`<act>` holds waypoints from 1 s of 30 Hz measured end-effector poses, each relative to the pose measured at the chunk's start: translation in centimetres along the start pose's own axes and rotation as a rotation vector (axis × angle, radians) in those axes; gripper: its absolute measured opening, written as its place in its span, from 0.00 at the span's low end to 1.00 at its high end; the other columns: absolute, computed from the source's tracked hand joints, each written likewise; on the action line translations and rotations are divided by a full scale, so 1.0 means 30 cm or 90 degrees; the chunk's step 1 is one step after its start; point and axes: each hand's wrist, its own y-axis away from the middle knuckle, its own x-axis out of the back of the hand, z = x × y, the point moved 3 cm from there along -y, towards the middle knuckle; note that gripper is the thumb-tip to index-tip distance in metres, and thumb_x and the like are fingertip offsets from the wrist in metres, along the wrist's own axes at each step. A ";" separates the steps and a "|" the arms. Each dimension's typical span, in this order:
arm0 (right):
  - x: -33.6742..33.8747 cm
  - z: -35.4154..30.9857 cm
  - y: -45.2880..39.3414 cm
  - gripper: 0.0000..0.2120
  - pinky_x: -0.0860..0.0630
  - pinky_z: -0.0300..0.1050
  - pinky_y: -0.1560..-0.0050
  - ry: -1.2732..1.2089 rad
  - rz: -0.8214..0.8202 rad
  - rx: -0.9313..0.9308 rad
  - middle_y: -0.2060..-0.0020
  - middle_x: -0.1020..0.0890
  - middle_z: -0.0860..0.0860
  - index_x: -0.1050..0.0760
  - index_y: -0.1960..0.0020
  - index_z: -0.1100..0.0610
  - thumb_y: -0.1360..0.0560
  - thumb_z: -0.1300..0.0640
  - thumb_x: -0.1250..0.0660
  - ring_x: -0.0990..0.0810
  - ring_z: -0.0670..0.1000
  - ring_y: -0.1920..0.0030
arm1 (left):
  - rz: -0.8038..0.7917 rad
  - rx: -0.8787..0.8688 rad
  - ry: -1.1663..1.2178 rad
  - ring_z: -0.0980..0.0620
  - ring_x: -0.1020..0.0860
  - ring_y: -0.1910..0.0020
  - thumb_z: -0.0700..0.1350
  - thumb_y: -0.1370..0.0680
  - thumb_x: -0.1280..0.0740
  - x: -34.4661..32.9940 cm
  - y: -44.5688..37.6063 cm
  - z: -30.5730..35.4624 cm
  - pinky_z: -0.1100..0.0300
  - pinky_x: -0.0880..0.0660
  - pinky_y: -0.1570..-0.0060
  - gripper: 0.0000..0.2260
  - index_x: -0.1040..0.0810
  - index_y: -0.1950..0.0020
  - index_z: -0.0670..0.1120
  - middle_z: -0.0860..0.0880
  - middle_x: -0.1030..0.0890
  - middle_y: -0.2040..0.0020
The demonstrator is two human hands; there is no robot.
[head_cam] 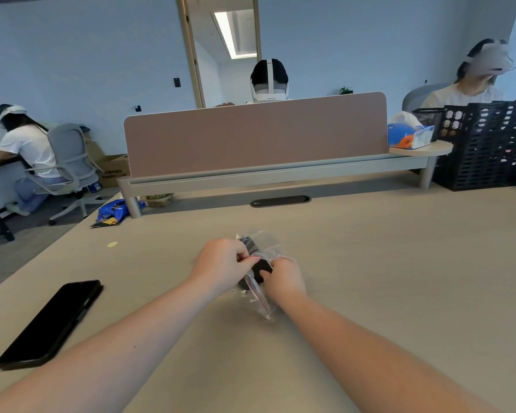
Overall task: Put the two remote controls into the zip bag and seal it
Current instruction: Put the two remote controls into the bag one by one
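Note:
A clear zip bag (pixel 261 296) with a red seal strip lies on the desk in front of me. Dark remote controls (pixel 262 267) show through the plastic; how many are inside I cannot tell, since my hands cover much of them. My left hand (pixel 222 263) pinches the bag's upper edge near the red strip. To its right, my right hand (pixel 283 277) grips the bag, thumb pressed on the dark remote through the plastic.
A black phone (pixel 49 323) lies face up at the desk's left. A brown divider panel (pixel 253 138) crosses the back of the desk, with a black crate (pixel 489 144) and a tissue box (pixel 411 135) at the right. Other people sit behind and at the left.

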 end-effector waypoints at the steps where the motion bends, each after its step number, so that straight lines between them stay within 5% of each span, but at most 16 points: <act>1: -0.002 -0.002 -0.002 0.11 0.26 0.45 0.55 0.017 -0.005 -0.005 0.57 0.22 0.56 0.22 0.49 0.64 0.25 0.56 0.35 0.20 0.58 0.49 | -0.003 0.002 0.003 0.48 0.28 0.67 0.53 0.28 0.31 -0.002 0.000 0.001 0.59 0.34 0.65 0.13 0.23 0.70 0.48 0.54 0.28 0.75; 5: -0.003 -0.004 -0.017 0.13 0.25 0.44 0.52 0.092 -0.014 -0.001 0.46 0.19 0.55 0.23 0.43 0.58 0.24 0.53 0.37 0.20 0.55 0.46 | -0.008 -0.003 0.014 0.48 0.29 0.67 0.52 0.28 0.31 -0.004 0.001 0.011 0.59 0.36 0.65 0.13 0.24 0.70 0.48 0.54 0.29 0.75; 12: -0.010 0.005 -0.020 0.17 0.27 0.43 0.54 0.133 -0.030 -0.003 0.48 0.18 0.54 0.21 0.44 0.55 0.24 0.47 0.41 0.20 0.55 0.47 | 0.001 -0.006 0.017 0.49 0.29 0.66 0.51 0.28 0.31 0.005 -0.005 0.014 0.59 0.36 0.70 0.12 0.19 0.65 0.45 0.55 0.29 0.75; 18: -0.004 0.009 -0.024 0.15 0.29 0.43 0.52 0.154 -0.063 0.023 0.44 0.20 0.54 0.25 0.38 0.49 0.23 0.53 0.43 0.23 0.55 0.42 | 0.007 -0.006 0.024 0.50 0.28 0.67 0.51 0.28 0.31 -0.001 -0.009 0.006 0.65 0.36 0.71 0.11 0.19 0.66 0.45 0.56 0.29 0.75; 25: 0.029 0.005 0.003 0.14 0.27 0.45 0.46 0.077 -0.071 0.042 0.45 0.20 0.52 0.22 0.41 0.53 0.23 0.58 0.43 0.22 0.56 0.42 | 0.002 -0.004 0.014 0.51 0.30 0.69 0.52 0.28 0.31 0.001 -0.005 0.014 0.62 0.37 0.72 0.12 0.20 0.67 0.46 0.56 0.30 0.75; 30: 0.142 0.000 0.034 0.10 0.26 0.43 0.53 0.024 -0.077 0.068 0.51 0.16 0.57 0.20 0.50 0.58 0.24 0.56 0.38 0.20 0.57 0.50 | -0.018 0.004 -0.019 0.48 0.28 0.66 0.54 0.27 0.32 0.011 -0.015 0.041 0.58 0.34 0.66 0.13 0.23 0.68 0.46 0.53 0.28 0.74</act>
